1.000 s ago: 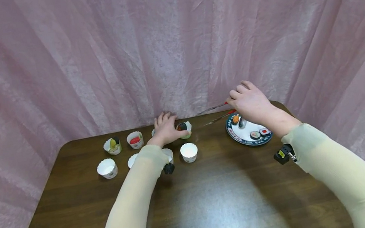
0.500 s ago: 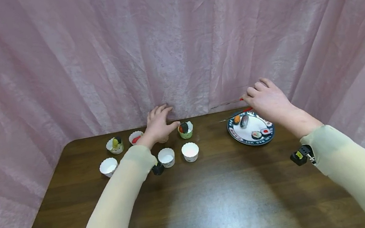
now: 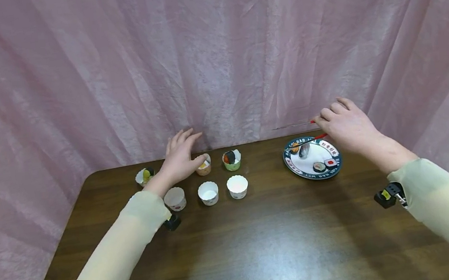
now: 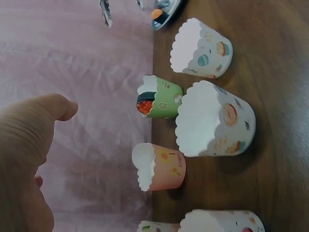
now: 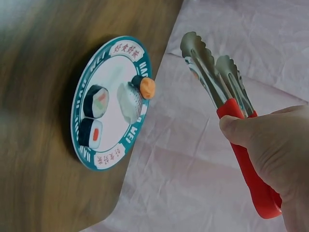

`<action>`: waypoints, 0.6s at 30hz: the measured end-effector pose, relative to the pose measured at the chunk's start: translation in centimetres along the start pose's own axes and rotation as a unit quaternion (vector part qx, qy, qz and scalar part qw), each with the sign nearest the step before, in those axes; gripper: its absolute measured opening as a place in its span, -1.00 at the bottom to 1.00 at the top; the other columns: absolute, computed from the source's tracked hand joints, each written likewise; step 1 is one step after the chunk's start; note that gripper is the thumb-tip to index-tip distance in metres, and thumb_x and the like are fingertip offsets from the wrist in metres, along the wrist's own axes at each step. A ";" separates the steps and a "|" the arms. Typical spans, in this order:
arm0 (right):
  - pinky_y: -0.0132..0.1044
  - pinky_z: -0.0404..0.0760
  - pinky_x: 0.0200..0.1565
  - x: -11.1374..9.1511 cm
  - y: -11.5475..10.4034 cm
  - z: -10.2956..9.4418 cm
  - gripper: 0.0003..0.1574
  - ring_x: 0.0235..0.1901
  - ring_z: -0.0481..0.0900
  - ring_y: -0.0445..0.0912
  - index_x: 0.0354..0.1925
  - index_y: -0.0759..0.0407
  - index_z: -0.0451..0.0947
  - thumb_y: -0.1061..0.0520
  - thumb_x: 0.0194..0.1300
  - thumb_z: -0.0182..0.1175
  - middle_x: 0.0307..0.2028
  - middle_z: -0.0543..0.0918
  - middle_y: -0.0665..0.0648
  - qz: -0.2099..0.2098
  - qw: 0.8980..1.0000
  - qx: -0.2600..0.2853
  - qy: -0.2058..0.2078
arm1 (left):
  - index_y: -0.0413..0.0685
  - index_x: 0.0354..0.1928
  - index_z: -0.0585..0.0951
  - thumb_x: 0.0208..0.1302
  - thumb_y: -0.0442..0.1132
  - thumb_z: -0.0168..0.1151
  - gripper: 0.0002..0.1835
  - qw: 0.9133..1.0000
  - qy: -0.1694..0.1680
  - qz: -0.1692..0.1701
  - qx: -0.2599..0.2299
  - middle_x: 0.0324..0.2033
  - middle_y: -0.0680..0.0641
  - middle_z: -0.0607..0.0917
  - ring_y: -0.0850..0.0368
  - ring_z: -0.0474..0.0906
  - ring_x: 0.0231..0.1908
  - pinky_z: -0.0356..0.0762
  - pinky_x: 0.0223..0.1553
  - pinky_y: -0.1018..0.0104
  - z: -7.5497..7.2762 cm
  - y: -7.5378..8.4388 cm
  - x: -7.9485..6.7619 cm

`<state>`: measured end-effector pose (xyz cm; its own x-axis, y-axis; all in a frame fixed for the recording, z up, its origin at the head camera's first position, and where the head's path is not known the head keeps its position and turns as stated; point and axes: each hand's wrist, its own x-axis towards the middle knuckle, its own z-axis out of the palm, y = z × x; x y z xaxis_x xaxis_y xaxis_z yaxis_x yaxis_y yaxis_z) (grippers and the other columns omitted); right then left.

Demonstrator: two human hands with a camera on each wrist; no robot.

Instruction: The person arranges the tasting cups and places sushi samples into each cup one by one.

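Note:
My left hand (image 3: 180,159) hovers over the back row of paper cups, fingers spread and holding nothing. Close by its thumb is a peach cup (image 4: 166,169) with something white and yellow inside. A green cup (image 4: 168,102) beside that one holds a sushi piece (image 4: 146,104) topped with red roe. My right hand (image 5: 280,140) grips red-handled metal tongs (image 5: 254,181), their arms spread and nothing between the tips. In the head view the tongs overlap the far-left edge of a plate (image 5: 115,72). On it lie an orange-topped piece (image 5: 146,88), a silvery nigiri (image 5: 129,104) and two rolls (image 5: 95,102).
Nearer the front stand white paper cups, among them the middle one (image 3: 208,193) and the right one (image 3: 237,187). A cup (image 3: 145,176) with a yellow and black piece is partly behind my left wrist. Pink curtain (image 3: 214,65) hangs along the table's (image 3: 265,249) back edge.
My left hand has moved left, uncovering the peach cup. My right hand has carried the tongs rightward, from left of the plate to its far-left edge.

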<state>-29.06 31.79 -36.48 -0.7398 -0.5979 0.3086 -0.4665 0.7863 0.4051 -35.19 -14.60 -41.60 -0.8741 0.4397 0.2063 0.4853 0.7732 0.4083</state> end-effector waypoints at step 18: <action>0.31 0.25 0.31 -3.3 1.7 -0.2 -0.23 -0.04 0.53 0.26 0.10 0.30 0.64 0.09 -0.09 0.66 -0.14 0.61 0.24 0.010 1.000 -0.016 0.009 | 0.01 0.51 0.34 0.32 0.06 0.38 -0.21 0.999 0.042 0.016 0.019 0.56 -0.15 0.15 -0.23 -0.16 0.56 -0.36 0.47 -0.32 -2.9 -1.1 -5.5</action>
<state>-27.36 35.08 -36.65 -0.7398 -0.5852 0.3319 -0.4358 0.7927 0.4263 -30.97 -19.16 -40.63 -0.8556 0.4265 0.2935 0.5127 0.7769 0.3656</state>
